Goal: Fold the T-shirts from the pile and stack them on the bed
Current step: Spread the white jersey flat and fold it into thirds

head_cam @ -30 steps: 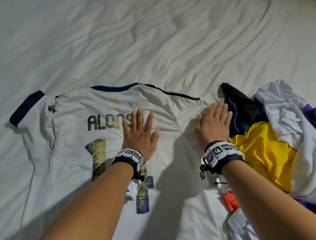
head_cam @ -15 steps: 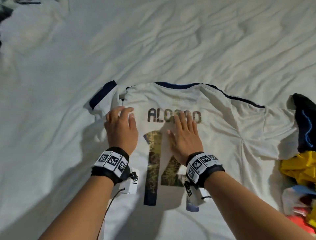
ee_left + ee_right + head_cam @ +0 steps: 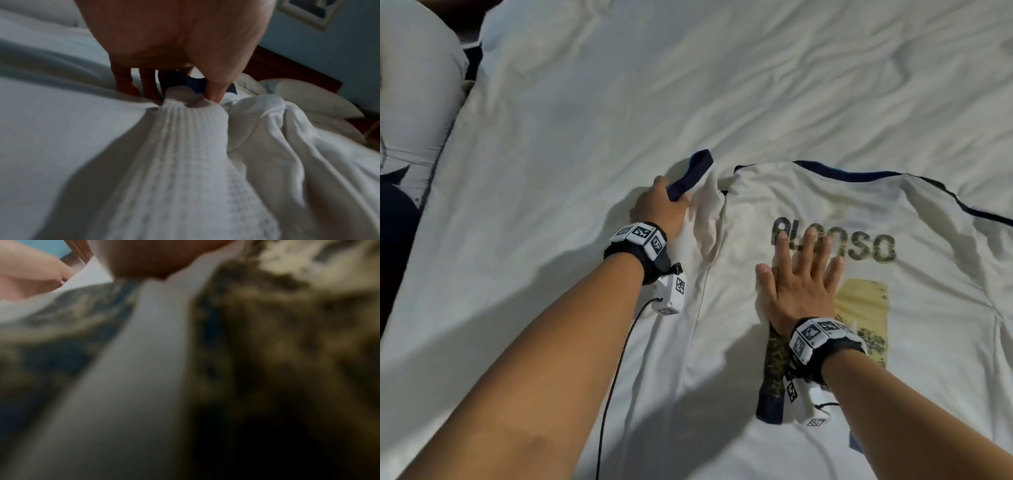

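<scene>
A white jersey (image 3: 914, 308) with navy trim, the name ALONSO and a gold number lies back-up on the bed. My left hand (image 3: 664, 205) pinches the navy cuff of its left sleeve (image 3: 693, 174), lifted and bunched toward the body. In the left wrist view the thumb and fingers of that hand (image 3: 197, 87) clamp the navy cuff (image 3: 185, 82) above the ribbed white sleeve fabric (image 3: 185, 154). My right hand (image 3: 801, 274) lies flat with fingers spread on the jersey, over the first letters of the name. The right wrist view shows only a blurred close-up of the printed number (image 3: 267, 345).
The wrinkled white bed sheet (image 3: 688, 85) spreads all around the jersey. A white pillow (image 3: 417, 89) sits at the far left edge, with dark floor beside it. A cable (image 3: 616, 370) hangs from my left wrist device.
My left hand moved from lying flat on the shoulder to pinching the sleeve cuff and lifting it inward. My right hand stays flat near the name. The view panned left, so the coloured pile is gone.
</scene>
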Tool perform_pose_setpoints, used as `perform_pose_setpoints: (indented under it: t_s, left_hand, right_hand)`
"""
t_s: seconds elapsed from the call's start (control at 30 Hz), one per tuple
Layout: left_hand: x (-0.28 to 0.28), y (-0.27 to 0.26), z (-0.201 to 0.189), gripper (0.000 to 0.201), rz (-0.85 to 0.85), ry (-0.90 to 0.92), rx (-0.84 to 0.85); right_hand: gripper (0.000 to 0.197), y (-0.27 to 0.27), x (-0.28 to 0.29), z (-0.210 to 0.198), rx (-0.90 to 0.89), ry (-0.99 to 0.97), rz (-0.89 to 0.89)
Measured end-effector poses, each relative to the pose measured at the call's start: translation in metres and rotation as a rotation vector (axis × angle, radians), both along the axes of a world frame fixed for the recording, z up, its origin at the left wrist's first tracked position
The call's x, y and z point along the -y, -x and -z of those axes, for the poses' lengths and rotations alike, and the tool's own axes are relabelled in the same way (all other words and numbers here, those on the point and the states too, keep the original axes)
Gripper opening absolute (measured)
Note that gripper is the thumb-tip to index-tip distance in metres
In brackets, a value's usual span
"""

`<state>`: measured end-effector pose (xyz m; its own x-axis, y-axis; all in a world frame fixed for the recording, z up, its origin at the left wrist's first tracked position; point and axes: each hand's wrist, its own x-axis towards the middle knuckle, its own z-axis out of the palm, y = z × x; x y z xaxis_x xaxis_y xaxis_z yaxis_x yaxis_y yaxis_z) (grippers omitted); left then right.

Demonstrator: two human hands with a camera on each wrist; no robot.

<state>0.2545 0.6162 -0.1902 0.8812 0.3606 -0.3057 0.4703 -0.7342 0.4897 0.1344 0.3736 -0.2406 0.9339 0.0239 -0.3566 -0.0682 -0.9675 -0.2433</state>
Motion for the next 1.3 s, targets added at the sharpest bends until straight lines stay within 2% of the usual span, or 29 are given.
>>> perform_pose_setpoints:
  t_s: [0.03, 0.1, 0.2, 0.27, 0.37, 0.47, 0.57, 0.63, 0.73, 0.87, 0.93, 0.97, 1.0, 1.07, 1.13, 1.17, 1.2, 1.23, 1.3]
  left_hand:
    - [-0.004, 0.002, 0.001, 0.020, -0.063, 0.068, 0.056]
    - [-0.010, 0.009, -0.002, 0.018, -0.205, 0.176, 0.181]
    - [-0.024, 0.028, -0.008, 0.016, -0.413, 0.237, 0.353]
    - [-0.041, 0.047, -0.007, 0.014, -0.560, 0.248, 0.363]
    - [-0.065, 0.074, 0.003, 0.023, -0.737, 0.289, 0.278]
    - [-0.072, 0.086, 0.005, 0.029, -0.718, 0.341, 0.188]
    - [-0.068, 0.083, 0.000, 0.048, -0.543, 0.287, 0.126]
    - [-0.068, 0.081, 0.000, 0.043, -0.460, 0.166, 0.169]
    - [-0.078, 0.091, 0.005, 0.033, -0.531, 0.015, 0.231]
    - [-0.079, 0.107, 0.005, 0.011, -0.524, -0.096, 0.144]
    - [-0.076, 0.100, 0.004, 0.028, -0.407, -0.222, 0.180]
    - [-0.073, 0.094, 0.003, 0.038, -0.286, -0.318, 0.221]
    - [-0.068, 0.087, 0.004, 0.046, -0.118, -0.392, 0.259]
    - [-0.050, 0.071, 0.005, 0.055, 0.314, -0.411, 0.246]
    - [-0.032, 0.062, 0.011, 0.062, 0.756, -0.416, 0.113]
    - [-0.031, 0.060, 0.017, 0.066, 0.905, -0.457, 0.040]
    - [-0.035, 0.058, 0.022, 0.068, 0.981, -0.509, -0.021]
    - [-0.044, 0.056, 0.026, 0.069, 0.981, -0.551, -0.072]
    - [-0.064, 0.048, 0.026, 0.071, 0.804, -0.596, -0.162]
  right_hand:
    - [0.069, 0.000, 0.000, 0.000, 0.005, 0.002, 0.003]
    - [0.070, 0.000, -0.001, 0.001, 0.001, 0.017, 0.008]
    - [0.070, 0.001, -0.002, 0.000, -0.006, 0.021, 0.011]
    - [0.070, 0.001, -0.002, 0.000, 0.001, 0.024, 0.017]
    - [0.071, 0.001, -0.003, 0.000, 0.008, 0.029, 0.019]
    - [0.071, 0.001, -0.003, 0.001, 0.006, 0.027, 0.024]
    - [0.071, 0.001, -0.004, 0.001, 0.007, 0.033, 0.024]
    - [0.071, 0.000, -0.004, 0.001, 0.003, 0.033, 0.026]
    - [0.072, 0.001, -0.003, 0.001, 0.000, 0.035, 0.026]
    - [0.071, 0.001, -0.003, 0.003, 0.022, 0.043, 0.028]
    - [0.071, 0.001, -0.004, 0.005, 0.030, 0.048, 0.031]
    - [0.071, 0.001, -0.004, 0.006, 0.031, 0.052, 0.032]
    - [0.071, 0.001, -0.004, 0.006, 0.030, 0.054, 0.032]
    - [0.071, 0.001, -0.004, 0.006, 0.032, 0.049, 0.033]
    - [0.071, 0.001, -0.004, 0.006, 0.033, 0.052, 0.032]
    - [0.071, 0.001, -0.004, 0.006, 0.030, 0.054, 0.033]
    - [0.071, 0.001, -0.004, 0.006, 0.026, 0.054, 0.037]
    - [0.071, 0.001, -0.004, 0.006, 0.024, 0.055, 0.038]
    - [0.070, 0.001, -0.004, 0.006, 0.026, 0.058, 0.032]
